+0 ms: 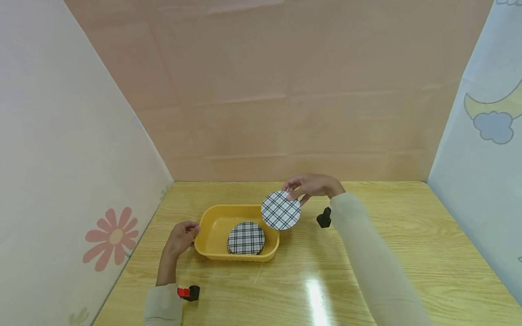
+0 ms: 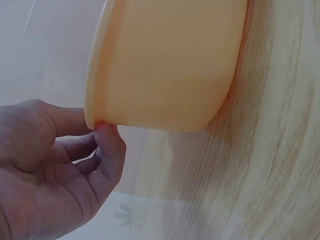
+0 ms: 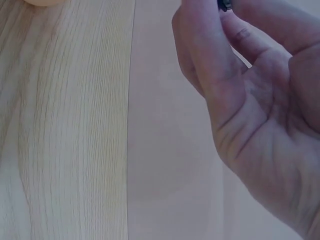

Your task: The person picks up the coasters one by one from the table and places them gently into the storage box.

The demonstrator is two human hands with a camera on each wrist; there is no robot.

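Observation:
A yellow plastic tub [image 1: 212, 226] stands on the wooden table. Inside it lies a round plaid coaster [image 1: 246, 238]. My right hand [image 1: 303, 186] pinches a second plaid coaster [image 1: 280, 210] by its top edge, holding it tilted in the air above the tub's right rim. My left hand [image 1: 182, 235] grips the tub's left rim. In the left wrist view the thumb [image 2: 111, 145] presses under the tub's edge [image 2: 160, 60]. The right wrist view shows only the palm and fingers [image 3: 250, 95]; the coaster is almost hidden there.
The wooden table [image 1: 408, 235] is walled in by a pink back panel [image 1: 285, 90], a flower-printed panel [image 1: 61, 181] on the left and a cloud-printed panel [image 1: 489, 136] on the right. Each sleeve carries a small black wrist camera [image 1: 324, 218].

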